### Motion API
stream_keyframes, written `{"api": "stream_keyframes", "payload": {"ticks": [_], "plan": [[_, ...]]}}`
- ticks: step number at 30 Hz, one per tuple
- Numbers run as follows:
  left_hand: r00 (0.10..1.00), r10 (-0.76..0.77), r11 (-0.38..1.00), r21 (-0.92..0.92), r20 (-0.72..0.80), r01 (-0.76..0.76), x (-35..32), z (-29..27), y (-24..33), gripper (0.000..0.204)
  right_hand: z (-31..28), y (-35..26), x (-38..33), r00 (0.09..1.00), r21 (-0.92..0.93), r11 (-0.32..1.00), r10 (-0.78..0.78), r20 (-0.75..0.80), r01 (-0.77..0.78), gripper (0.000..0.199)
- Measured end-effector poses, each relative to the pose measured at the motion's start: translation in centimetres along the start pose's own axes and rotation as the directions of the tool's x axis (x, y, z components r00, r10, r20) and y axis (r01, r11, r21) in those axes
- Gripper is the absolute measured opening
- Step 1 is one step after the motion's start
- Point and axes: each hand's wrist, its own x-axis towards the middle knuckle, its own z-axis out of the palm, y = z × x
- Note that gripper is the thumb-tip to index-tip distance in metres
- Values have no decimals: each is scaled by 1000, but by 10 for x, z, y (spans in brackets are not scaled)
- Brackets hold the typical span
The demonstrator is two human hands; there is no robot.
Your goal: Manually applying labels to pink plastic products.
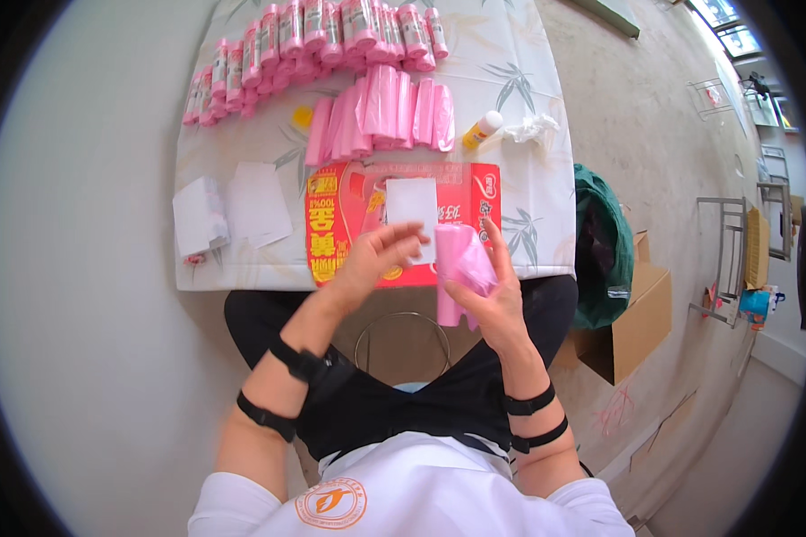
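My right hand (495, 300) is closed round a pink roll of thin plastic bags (455, 273), held upright at the table's front edge with a loose flap by my fingers. To its left, my left hand (381, 258) hovers with fingers apart and nothing in them, near the lower edge of a white paper slip (412, 199). That slip lies on a flat red and yellow printed cardboard sheet (354, 210). Just beyond the sheet are several plain pink rolls (381, 112) in a heap.
Many pink rolls with printed labels (318, 31) are stacked at the back. A glue stick (484, 130), a yellow cap (303, 116) and crumpled tissue (535, 132) lie nearby. White papers (260, 204) and a paper stack (200, 217) sit left. Right stand a green bag (603, 246) and cardboard box (640, 309).
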Motion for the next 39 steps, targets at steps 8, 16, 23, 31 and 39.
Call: {"api": "stream_keyframes", "payload": {"ticks": [8,16,23,31,39], "plan": [[986,-114,883,-468,-126,42,-95,50,-16,34,30,-5,-32,976,-167,977,-103,191,136,97],[980,-38,903,-427,-195,-49,-133,67,-9,40,-12,-12,-59,1000,224,974,24,-9,-22,61],[974,115,807,-553,-197,-207,-169,87,-4,40,-15,-13,-110,948,569,770,144,283,-287,51],[937,334,818,-460,-106,-344,-198,88,-10,44,25,-19,-160,939,241,910,-343,-17,337,21],[960,255,865,-416,-119,-281,-207,97,-31,35,19,-17,-160,913,46,912,-408,-12,408,14]]}}
